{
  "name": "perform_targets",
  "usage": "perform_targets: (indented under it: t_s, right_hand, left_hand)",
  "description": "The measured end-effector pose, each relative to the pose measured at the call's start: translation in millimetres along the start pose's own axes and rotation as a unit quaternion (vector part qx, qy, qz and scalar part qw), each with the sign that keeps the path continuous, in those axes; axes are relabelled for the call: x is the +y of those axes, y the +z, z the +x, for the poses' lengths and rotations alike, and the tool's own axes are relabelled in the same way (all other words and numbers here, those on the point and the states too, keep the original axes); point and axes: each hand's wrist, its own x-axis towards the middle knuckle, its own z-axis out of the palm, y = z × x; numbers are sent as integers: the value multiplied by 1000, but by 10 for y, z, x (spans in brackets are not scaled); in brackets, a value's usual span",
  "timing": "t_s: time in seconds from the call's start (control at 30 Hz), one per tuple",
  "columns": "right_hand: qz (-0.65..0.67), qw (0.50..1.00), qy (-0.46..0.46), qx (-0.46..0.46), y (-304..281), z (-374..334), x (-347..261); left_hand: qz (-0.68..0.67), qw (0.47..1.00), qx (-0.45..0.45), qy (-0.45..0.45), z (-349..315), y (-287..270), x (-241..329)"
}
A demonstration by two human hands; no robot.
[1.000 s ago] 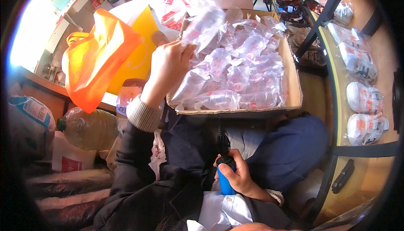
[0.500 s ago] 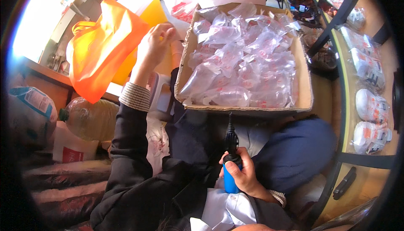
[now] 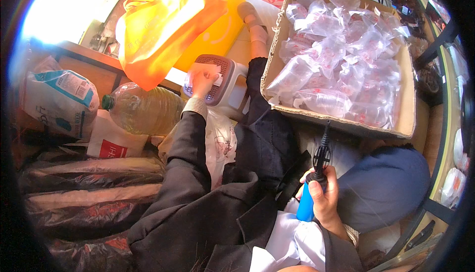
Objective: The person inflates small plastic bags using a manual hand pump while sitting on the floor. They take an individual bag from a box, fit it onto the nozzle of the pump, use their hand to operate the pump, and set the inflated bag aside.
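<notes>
My left hand (image 3: 202,83) is over a stool (image 3: 225,81) with a perforated mauve top and a white body. Its fingers are closed at the edge of a thin white slip (image 3: 210,68), perhaps paper, on the stool top. In my right hand (image 3: 324,200) is a blue hand pump (image 3: 306,202) with a black ribbed nozzle pointing away from me. The nozzle tip comes close to the near edge of a cardboard box (image 3: 341,122). Clear plastic packets (image 3: 324,98) with red print fill that box.
An orange bag (image 3: 163,34) stands at the far left before a yellow panel (image 3: 213,39). Nearer are a large clear bottle (image 3: 143,108), a blue-and-white package (image 3: 62,98) and dark plastic-wrapped bundles (image 3: 94,173). Shelving (image 3: 440,173) with packaged goods lines the right.
My left hand has come down and nearer, from beside the orange bag to the stool top. My right hand still grips the pump. The whole view has shifted, sliding the scene rightward.
</notes>
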Motion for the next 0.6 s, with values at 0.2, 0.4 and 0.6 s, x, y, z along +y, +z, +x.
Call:
perform_targets:
  t_s: [0.2,0.4,0.6]
  right_hand:
    - [-37,999,-5,23,-44,21,37]
    - [-24,1000,1,14,15,37,1]
    - [-33,999,-24,11,27,50,4]
  left_hand:
    - [-62,996,62,-22,-188,148,159]
    - [-62,992,100,-34,-31,184,-204]
    - [-256,938,220,-84,-57,-121,101]
